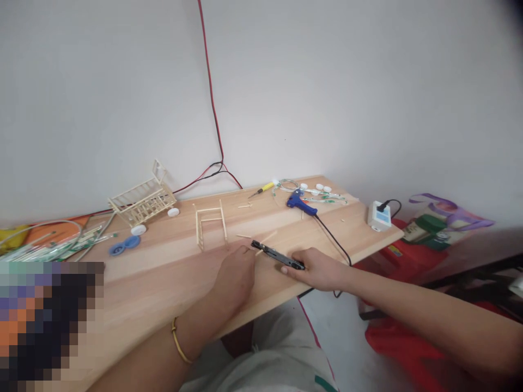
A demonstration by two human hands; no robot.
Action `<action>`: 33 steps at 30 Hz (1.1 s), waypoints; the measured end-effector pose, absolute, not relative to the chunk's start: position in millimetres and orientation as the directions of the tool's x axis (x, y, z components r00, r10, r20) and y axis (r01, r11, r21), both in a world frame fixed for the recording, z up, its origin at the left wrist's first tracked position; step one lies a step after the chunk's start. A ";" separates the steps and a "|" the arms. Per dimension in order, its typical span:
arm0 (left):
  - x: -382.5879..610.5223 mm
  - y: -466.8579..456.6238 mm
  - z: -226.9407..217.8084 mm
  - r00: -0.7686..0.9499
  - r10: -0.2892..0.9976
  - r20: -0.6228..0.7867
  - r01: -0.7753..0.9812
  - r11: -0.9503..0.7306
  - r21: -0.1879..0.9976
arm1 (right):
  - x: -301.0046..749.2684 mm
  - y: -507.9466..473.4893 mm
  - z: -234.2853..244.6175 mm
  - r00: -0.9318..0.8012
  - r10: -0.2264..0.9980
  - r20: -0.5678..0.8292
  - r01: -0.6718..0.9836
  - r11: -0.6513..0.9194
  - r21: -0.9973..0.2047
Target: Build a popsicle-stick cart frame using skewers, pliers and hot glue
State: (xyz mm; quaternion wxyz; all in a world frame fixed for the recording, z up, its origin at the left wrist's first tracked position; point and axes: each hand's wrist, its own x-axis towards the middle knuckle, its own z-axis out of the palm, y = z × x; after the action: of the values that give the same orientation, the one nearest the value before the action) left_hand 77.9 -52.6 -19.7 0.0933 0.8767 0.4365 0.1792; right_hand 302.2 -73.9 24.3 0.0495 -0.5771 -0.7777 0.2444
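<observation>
- Mid-frame, left hand point(237, 275) pinches a stick point(267, 238) against the board point(163, 272).
- Right hand point(321, 269) clamps a black cutter point(278, 255); cutting seems underway and needs steady pressure.

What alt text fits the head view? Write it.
The left hand pins a thin stick on a wooden table while the right hand holds a black knife to it. A stick frame and blue glue gun lie beyond.
</observation>
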 end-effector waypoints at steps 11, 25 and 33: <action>39.2 -49.4 41.7 0.356 0.856 0.374 0.641 -0.515 0.569 | 280.6 -47.2 25.0 -0.315 0.931 -0.184 0.942 0.284 -0.179; -8.9 -12.4 46.7 -0.286 0.909 0.304 0.251 -0.235 0.939 | 297.8 -72.3 27.6 -0.626 0.779 -0.025 0.744 0.588 -0.318; -18.6 -7.8 51.3 -0.211 0.969 0.130 -0.121 -0.158 0.980 | 334.8 -29.3 11.1 -0.592 0.804 0.048 0.793 0.592 -0.143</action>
State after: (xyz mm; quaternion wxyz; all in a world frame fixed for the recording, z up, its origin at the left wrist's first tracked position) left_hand -18.6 -7.8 51.3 0.4419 0.4463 0.4750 0.6164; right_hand 334.8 -29.3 11.1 0.0539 -0.4484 -0.8906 0.0530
